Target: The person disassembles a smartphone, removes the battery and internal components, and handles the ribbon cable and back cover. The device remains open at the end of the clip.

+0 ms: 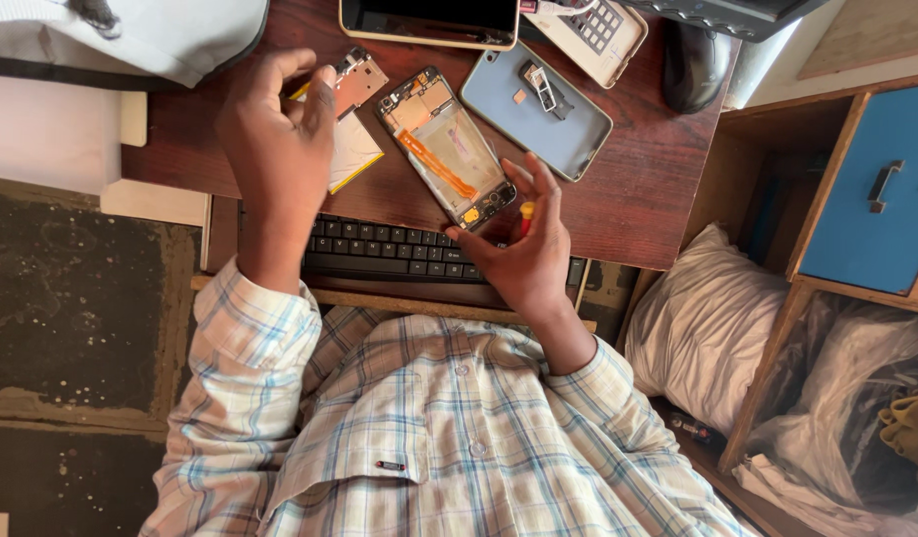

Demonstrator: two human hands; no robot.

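On the surface (pixel 638 189) before me, my left hand (pixel 280 149) pinches a small board (pixel 357 80) while my right (pixel 523 249) grips a screwdriver (pixel 525 214) beside the opened phone (pixel 447 149); refitting needs careful alignment.

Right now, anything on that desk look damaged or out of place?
The phone lies opened on the desk, back off, orange ribbon and inner parts bare. Its blue back cover lies apart beside it, with small loose parts resting inside. The left hand pinches a small metal piece; the right hand holds a red-and-yellow tool.

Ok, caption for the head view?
Left hand lifts a small copper-coloured circuit board; right hand holds a red-handled screwdriver beside an opened phone frame.
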